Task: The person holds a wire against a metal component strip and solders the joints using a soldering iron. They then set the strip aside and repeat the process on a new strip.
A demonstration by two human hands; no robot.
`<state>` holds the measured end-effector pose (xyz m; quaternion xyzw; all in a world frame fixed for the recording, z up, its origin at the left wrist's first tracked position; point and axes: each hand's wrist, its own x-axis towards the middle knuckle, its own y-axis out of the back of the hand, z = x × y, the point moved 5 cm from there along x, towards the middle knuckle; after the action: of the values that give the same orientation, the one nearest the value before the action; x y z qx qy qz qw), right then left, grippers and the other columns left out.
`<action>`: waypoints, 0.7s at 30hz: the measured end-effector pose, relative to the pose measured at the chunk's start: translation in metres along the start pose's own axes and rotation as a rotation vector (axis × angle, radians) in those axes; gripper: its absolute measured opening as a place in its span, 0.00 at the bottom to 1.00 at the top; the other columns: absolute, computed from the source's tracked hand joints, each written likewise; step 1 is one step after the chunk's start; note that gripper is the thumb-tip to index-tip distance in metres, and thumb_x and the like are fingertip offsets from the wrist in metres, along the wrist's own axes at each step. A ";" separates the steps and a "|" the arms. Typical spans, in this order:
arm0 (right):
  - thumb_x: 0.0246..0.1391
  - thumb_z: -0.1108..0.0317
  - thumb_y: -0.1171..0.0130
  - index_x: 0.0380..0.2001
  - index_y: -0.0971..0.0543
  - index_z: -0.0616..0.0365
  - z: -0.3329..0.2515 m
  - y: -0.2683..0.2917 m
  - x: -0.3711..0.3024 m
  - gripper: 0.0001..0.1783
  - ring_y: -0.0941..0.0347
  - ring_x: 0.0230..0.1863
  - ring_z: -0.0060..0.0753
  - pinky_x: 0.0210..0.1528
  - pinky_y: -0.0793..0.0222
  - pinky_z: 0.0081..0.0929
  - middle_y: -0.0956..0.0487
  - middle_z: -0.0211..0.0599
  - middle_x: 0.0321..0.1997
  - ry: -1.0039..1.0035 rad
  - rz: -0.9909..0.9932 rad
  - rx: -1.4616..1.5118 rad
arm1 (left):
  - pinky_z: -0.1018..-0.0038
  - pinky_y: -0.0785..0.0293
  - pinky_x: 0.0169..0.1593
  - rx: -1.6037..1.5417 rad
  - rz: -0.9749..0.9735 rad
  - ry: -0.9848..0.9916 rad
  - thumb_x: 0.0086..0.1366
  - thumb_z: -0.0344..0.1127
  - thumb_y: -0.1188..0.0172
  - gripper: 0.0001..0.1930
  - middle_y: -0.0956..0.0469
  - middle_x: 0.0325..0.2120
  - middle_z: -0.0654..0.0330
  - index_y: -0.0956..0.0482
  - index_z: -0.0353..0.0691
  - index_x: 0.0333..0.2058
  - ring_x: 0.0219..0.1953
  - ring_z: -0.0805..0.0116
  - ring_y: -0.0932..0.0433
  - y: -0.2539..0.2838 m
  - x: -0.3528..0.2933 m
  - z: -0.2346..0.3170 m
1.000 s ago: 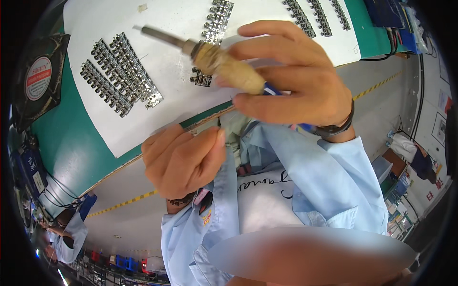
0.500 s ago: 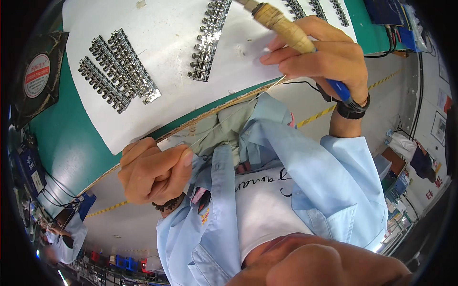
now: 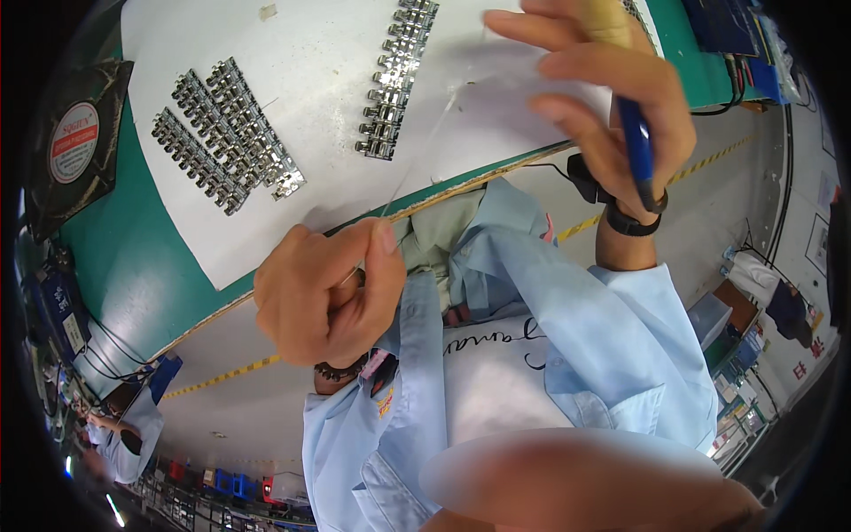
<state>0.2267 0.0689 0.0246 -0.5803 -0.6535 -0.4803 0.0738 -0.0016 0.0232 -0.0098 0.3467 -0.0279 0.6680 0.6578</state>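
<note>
Lying at left on a white sheet (image 3: 328, 53) over the green desk (image 3: 133, 257): 3 metal strips (image 3: 232, 146), likely stiff, light and slick, best lifted by their long edges. Left hand (image 3: 326, 288): thumb and forefinger pinched on a thin wire (image 3: 391, 197) slanting up over the desk edge; probably soft, easily kinked, best held near its end. Centre, on the sheet: 1 single strip (image 3: 394, 89), similar. Right hand (image 3: 656, 93), raised: fingers loosely curled about a blue-and-tan hand tool (image 3: 636, 133), presumably rigid, best taken by its handle; tip out of view.

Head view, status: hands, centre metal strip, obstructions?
Left hand pinching thin wire. Right hand gripping blue-and-tan tool, tip out of frame. Centre metal strip on white sheet, unobstructed.
</note>
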 end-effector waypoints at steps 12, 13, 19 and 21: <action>0.49 0.71 0.34 0.32 0.16 0.58 -0.015 -0.015 0.005 0.06 0.20 0.45 0.46 0.52 0.27 0.42 0.15 0.43 0.34 -0.047 -0.265 -0.038 | 0.79 0.54 0.16 -0.053 -0.094 -0.178 0.45 0.18 0.29 0.10 0.32 0.09 0.69 0.20 0.34 0.26 0.09 0.77 0.47 0.003 0.008 0.006; 0.48 0.70 0.34 0.32 0.15 0.57 -0.015 -0.011 0.005 0.06 0.20 0.46 0.46 0.52 0.28 0.42 0.15 0.42 0.34 -0.078 -0.277 -0.031 | 0.79 0.55 0.16 -0.068 -0.093 -0.161 0.45 0.18 0.29 0.10 0.34 0.08 0.69 0.20 0.35 0.26 0.09 0.77 0.48 0.007 0.007 0.003; 0.49 0.71 0.34 0.31 0.13 0.55 -0.004 0.011 0.002 0.05 0.21 0.46 0.46 0.56 0.29 0.45 0.14 0.37 0.34 -0.459 -0.227 0.016 | 0.80 0.56 0.18 -0.111 -0.067 -0.070 0.45 0.18 0.28 0.11 0.38 0.06 0.73 0.20 0.36 0.26 0.10 0.80 0.50 0.019 -0.001 -0.007; 0.53 0.72 0.38 0.35 0.18 0.59 0.002 0.013 0.003 0.06 0.20 0.45 0.48 0.55 0.28 0.43 0.15 0.45 0.35 -0.302 -0.275 -0.009 | 0.80 0.57 0.18 -0.129 -0.054 -0.076 0.45 0.19 0.28 0.11 0.39 0.06 0.73 0.20 0.36 0.27 0.10 0.80 0.51 0.020 -0.002 -0.008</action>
<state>0.2373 0.0710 0.0321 -0.5513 -0.7282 -0.3963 -0.0937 -0.0229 0.0227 -0.0086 0.3293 -0.0865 0.6331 0.6951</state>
